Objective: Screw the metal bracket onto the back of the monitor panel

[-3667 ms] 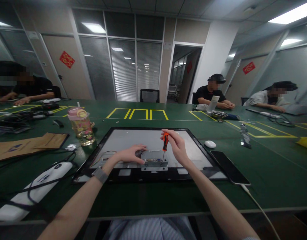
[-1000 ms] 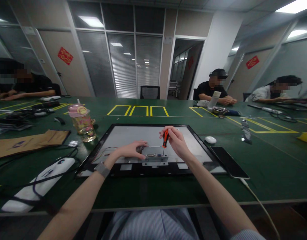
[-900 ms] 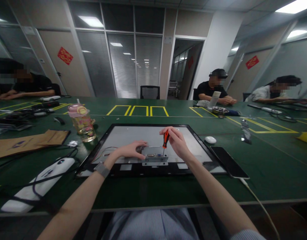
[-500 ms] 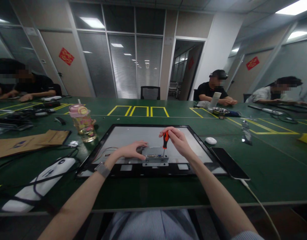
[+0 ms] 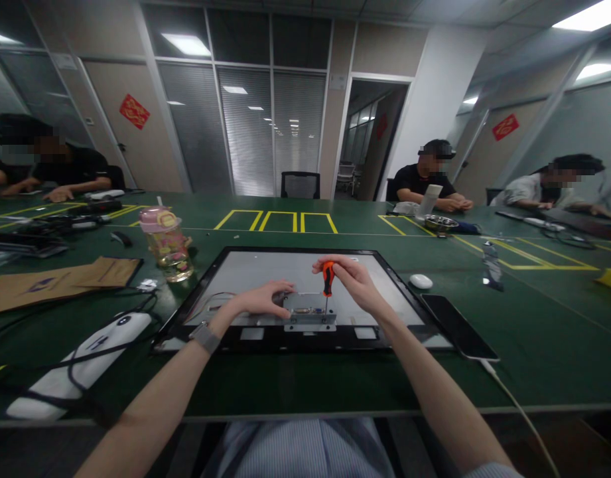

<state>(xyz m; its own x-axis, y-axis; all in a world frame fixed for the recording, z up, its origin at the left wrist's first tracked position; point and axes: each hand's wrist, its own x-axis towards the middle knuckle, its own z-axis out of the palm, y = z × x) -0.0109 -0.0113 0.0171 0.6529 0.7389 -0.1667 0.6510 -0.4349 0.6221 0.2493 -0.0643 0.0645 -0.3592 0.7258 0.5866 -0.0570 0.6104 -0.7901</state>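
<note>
A flat display panel (image 5: 255,272) with a black frame lies back side up on the table before me. Near its front edge sits a metal bracket (image 5: 310,326) with connector ports along it. My left hand (image 5: 265,299) is at the bracket's left end, thumb in front and fingers behind, holding it. In my right hand (image 5: 352,279) is an orange and black screwdriver (image 5: 328,279), pinched at the top of its handle. The shaft points nearly straight down and its tip meets the bracket's right part. Whether a screw is under the tip, I cannot tell.
Left of the panel stand a pink-lidded bottle (image 5: 168,245), a brown paper bag (image 5: 61,285) and a white power strip (image 5: 81,365) with black cables. On the right lie a phone (image 5: 459,325) on a cable and a white case (image 5: 421,281). Several people sit across the table.
My right fingers have shifted slightly left around the screwdriver handle, which shows turned a little. The left hand and the bracket stay in place.
</note>
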